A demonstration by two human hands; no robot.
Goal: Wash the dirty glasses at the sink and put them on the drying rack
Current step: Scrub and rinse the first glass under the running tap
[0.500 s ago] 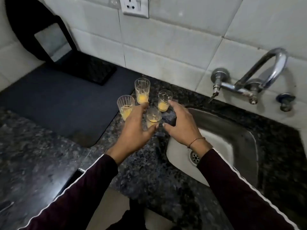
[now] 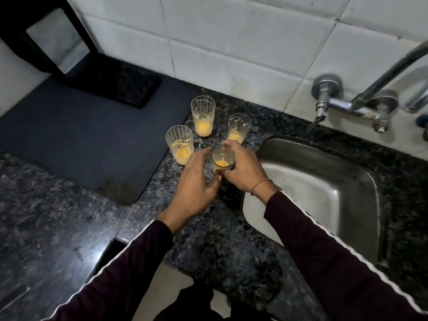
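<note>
Several dirty glasses with orange residue stand on the speckled counter left of the steel sink (image 2: 347,188). The nearest glass (image 2: 222,159) is wrapped by my right hand (image 2: 243,169), thumb and fingers around its wall. My left hand (image 2: 196,184) is beside it with fingers spread, its fingertips close to that glass and to the left ribbed glass (image 2: 180,147); it holds nothing. A tall ribbed glass (image 2: 203,115) and a smooth glass (image 2: 238,128) stand behind, untouched.
A dark mat (image 2: 81,140) covers the counter to the left, with a black stand (image 2: 46,40) at its back. A chrome tap (image 2: 361,100) juts from the tiled wall above the sink. The counter's front edge runs below my arms.
My right hand has closed around the nearest glass. My left hand has drawn back slightly from the glasses. The camera has moved closer.
</note>
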